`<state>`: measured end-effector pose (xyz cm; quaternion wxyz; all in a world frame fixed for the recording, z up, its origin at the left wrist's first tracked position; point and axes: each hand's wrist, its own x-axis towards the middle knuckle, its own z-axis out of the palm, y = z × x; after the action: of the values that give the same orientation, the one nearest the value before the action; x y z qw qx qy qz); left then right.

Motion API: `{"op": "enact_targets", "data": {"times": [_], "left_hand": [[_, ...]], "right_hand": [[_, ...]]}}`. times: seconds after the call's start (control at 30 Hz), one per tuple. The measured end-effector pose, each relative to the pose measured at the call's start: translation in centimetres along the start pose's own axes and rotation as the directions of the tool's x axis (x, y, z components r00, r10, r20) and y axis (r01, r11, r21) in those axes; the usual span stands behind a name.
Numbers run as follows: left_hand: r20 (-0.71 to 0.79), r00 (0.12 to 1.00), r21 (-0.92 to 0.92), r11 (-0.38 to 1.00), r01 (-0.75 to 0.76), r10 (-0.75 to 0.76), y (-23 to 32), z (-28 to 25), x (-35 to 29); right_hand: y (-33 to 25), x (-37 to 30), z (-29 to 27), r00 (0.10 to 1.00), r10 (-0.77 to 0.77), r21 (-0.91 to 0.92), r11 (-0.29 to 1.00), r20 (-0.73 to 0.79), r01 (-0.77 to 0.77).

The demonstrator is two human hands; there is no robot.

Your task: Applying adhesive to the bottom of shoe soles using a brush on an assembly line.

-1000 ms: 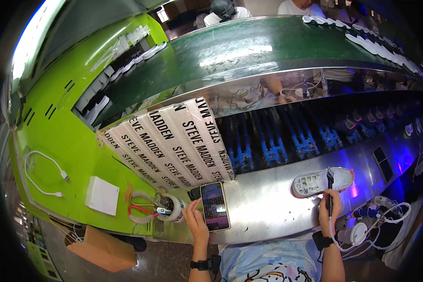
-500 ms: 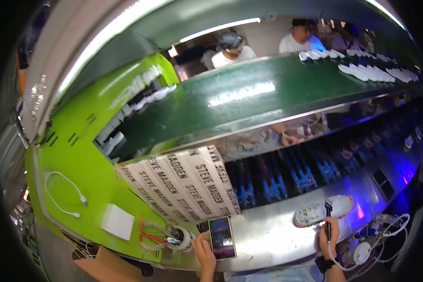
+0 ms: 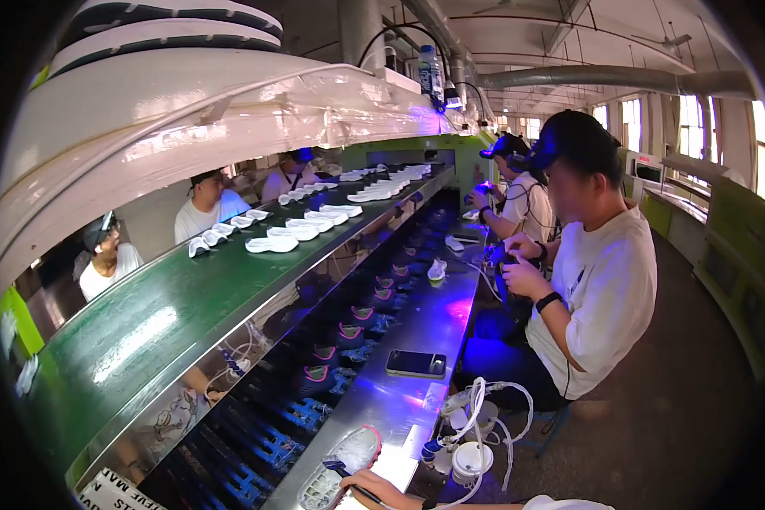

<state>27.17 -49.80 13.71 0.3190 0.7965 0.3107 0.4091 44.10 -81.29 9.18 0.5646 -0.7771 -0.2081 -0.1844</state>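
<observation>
The shoe sole lies flat on the steel worktop at the lower edge, pink-rimmed. Your right hand sits at its four o'clock, grip closed around a thin dark tool whose tip touches the sole. Your left hand is out of view. A phone lies at the sole's one o'clock.

A shoe factory line. A long green conveyor carries white soles past seated workers on both sides. A steel worktop runs alongside under violet light, with ducts overhead and windows at far right.
</observation>
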Motion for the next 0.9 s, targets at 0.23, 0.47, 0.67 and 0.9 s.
{"op": "enact_targets", "data": {"times": [0.23,0.47,0.67,0.9], "left_hand": [[0.007,0.999,0.137,0.989,-0.051,0.051,-4.0,0.4,-0.9],[0.038,0.99,0.065,0.989,-0.136,0.134,-6.0,1.8,-0.7],[0.038,0.998,-0.221,0.974,0.053,-0.046,-6.9,3.1,-0.5],[0.038,0.999,-0.119,0.993,0.021,-0.017,-5.3,1.4,-0.4]], "right_hand": [[0.9,-0.8,-1.1,0.996,0.079,0.034,0.996,0.051,-0.081],[5.9,-1.7,1.4,0.989,0.143,0.7,0.703,0.032,-0.124],[0.2,0.6,-0.8,0.991,0.114,-0.107,0.987,-0.072,-0.121],[1.8,-0.4,-0.4,0.99,0.139,-0.128,0.982,-0.018,-0.14]]}}
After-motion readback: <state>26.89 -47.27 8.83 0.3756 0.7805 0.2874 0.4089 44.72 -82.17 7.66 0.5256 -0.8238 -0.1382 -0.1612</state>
